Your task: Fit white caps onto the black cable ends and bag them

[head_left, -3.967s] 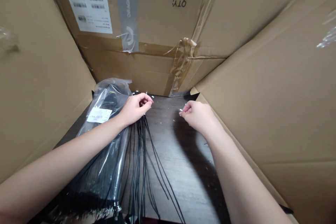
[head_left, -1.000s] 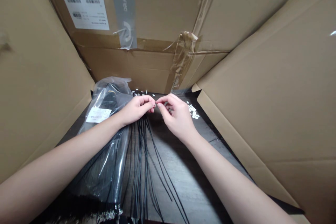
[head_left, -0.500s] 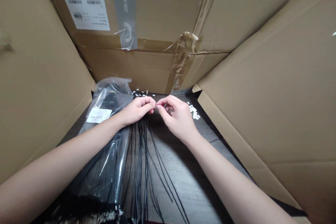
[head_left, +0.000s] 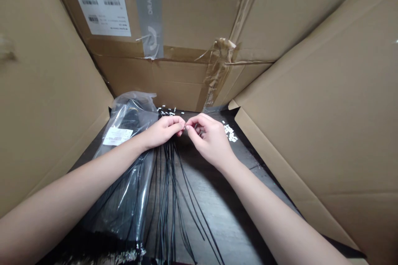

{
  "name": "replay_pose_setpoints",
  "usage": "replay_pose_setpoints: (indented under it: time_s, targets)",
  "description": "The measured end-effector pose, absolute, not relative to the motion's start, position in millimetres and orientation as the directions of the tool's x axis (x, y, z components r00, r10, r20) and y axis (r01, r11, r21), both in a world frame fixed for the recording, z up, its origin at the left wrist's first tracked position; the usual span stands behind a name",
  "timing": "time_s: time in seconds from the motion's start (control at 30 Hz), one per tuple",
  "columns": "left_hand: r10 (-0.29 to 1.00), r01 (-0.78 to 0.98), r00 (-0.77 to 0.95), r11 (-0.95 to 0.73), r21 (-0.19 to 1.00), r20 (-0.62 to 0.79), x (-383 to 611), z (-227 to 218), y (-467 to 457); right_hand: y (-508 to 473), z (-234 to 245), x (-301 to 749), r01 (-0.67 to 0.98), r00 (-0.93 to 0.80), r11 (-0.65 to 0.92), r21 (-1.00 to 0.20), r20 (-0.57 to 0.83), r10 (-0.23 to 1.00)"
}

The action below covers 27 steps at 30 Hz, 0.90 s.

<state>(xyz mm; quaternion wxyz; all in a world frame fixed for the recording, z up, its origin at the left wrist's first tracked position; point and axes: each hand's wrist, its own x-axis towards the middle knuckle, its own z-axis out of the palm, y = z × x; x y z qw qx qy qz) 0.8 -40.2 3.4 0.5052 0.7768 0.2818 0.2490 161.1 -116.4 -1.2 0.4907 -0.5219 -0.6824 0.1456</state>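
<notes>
My left hand [head_left: 161, 131] is closed in a pinch on the far ends of several thin black cords [head_left: 169, 190] that fan out toward me over the dark wooden table [head_left: 214, 207]. My right hand [head_left: 209, 138] meets it fingertip to fingertip, pinching something tiny at the cord end; I cannot make out what. A small heap of white bits [head_left: 230, 132] lies just right of my right hand. More white bits [head_left: 166, 111] are scattered behind my left hand.
A clear plastic bag [head_left: 124, 174] of black cords with a white label [head_left: 117, 136] lies under my left forearm. Cardboard walls stand close: left panel [head_left: 40, 103], right panel [head_left: 326, 103], and a taped box [head_left: 174, 41] with a shipping label behind.
Four seconds ago my right hand was apart, over by the white bits; it has since come left to my left hand's fingertips. In the last second both hands have hardly moved.
</notes>
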Motion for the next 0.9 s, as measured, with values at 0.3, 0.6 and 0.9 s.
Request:
replay_pose_setpoints:
  time_s: [0.3,0.6,0.9]
  targets:
    - [0.66,0.176,0.746,-0.321,0.931,0.086,0.7,4.8,-39.9,-114.6,-4.1,161.1,0.536,0.076,0.359,-0.764,0.468,0.881]
    - [0.665,0.186,0.743,-0.321,0.929,0.082,0.3,3.1,-39.7,-115.1,-4.3,161.2,0.503,0.07,0.364,-0.784,0.457,0.887]
    - [0.654,0.187,0.752,-0.335,0.924,0.085,0.1,2.1,-39.2,-113.3,-5.9,161.9,0.516,0.058,0.365,-0.775,0.456,0.888]
